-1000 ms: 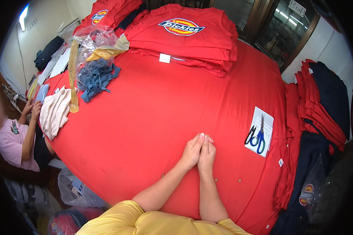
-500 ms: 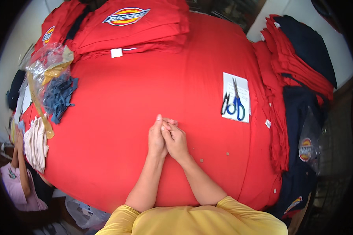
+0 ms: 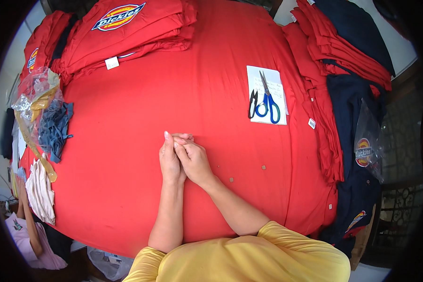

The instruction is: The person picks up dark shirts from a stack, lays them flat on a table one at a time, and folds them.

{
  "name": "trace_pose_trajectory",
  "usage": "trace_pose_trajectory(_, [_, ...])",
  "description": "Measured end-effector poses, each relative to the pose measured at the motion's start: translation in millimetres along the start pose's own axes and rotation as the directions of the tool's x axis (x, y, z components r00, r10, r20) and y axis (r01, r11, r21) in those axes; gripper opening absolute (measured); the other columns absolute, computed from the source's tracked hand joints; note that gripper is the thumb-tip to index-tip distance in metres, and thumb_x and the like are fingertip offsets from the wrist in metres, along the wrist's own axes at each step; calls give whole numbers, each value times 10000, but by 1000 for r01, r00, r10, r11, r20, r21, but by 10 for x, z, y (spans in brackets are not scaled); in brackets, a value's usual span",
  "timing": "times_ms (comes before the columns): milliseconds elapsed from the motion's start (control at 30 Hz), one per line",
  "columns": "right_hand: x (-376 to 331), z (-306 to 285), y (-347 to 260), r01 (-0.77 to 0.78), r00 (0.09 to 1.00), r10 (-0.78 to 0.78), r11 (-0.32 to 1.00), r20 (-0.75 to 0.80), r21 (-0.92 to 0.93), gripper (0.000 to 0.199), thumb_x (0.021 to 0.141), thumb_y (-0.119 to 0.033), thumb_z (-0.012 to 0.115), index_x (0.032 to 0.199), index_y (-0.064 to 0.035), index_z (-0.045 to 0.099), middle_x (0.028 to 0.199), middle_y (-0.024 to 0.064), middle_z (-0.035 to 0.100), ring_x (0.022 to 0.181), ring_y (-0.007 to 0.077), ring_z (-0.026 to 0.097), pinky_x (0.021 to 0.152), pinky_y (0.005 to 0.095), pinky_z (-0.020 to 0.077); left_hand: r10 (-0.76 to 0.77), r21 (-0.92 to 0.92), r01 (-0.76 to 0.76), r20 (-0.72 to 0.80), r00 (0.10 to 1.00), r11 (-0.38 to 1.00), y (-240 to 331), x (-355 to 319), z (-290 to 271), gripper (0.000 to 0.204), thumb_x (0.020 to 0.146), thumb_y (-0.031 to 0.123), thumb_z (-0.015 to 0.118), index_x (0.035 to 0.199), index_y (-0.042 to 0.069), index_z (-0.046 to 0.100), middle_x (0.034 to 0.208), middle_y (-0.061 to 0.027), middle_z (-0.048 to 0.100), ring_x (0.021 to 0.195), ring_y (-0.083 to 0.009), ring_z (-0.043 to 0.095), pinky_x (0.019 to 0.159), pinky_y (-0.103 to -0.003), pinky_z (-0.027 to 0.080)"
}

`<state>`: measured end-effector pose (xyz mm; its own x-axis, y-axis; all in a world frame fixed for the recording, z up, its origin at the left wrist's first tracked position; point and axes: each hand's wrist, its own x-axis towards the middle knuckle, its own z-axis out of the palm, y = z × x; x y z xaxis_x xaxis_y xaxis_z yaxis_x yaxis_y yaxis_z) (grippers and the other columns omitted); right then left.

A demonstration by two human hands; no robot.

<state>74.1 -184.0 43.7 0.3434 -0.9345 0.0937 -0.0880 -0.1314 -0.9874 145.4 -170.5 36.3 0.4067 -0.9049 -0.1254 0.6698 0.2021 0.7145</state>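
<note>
My left hand (image 3: 170,160) and my right hand (image 3: 194,161) are clasped together over the red cloth (image 3: 117,188) in front of me. Their fingers fold around each other, and no object shows between them; the inner sides of the palms are hidden. To the right of my hands, a white sheet of paper (image 3: 254,73) lies on the cloth. On it rest blue-handled scissors (image 3: 266,96), blades pointing away from me, and small black thread snips (image 3: 253,104). Both tools are apart from my hands.
Folded red garments (image 3: 150,30) are stacked far left; red and navy garments (image 3: 357,37) line the right. Clear plastic wrap (image 3: 26,91), blue fabric scraps (image 3: 55,129) and pale cloth (image 3: 40,190) lie left. Another person (image 3: 28,239) in a pink top is at lower left.
The view has turned a little, so the scissors and paper appear farther left and up. My hands stay clasped, and nothing has been picked up or let go.
</note>
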Motion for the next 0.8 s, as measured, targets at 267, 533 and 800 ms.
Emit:
trace_pose_trajectory(267, [34,-3,94,-45,997,53,990,-56,131,253,958,-171,493,1009,26,643,894,197,677,824,301,674,710,361,516,77,182,-92,87,993,979,-28,-32,40,339,1008,271,444,846,16,598,970,-100,605,961,-221,586,927,-389,480])
trace_pose_trajectory(533, [3,22,65,-64,996,65,998,-67,23,291,962,-174,488,1016,71,635,1000,224,671,935,337,666,787,388,519,61,145,-63,13,998,987,-78,-5,-52,337,1008,213,444,836,-14,624,954,-104,617,929,-208,601,907,-365,488])
trace_pose_trajectory(800, [17,11,46,132,988,-125,988,-88,79,203,960,-113,521,1089,22,600,922,116,666,811,161,646,693,287,516,237,232,-212,-86,968,949,27,-54,178,332,1021,232,432,856,7,612,911,-106,624,968,-209,602,958,-361,445])
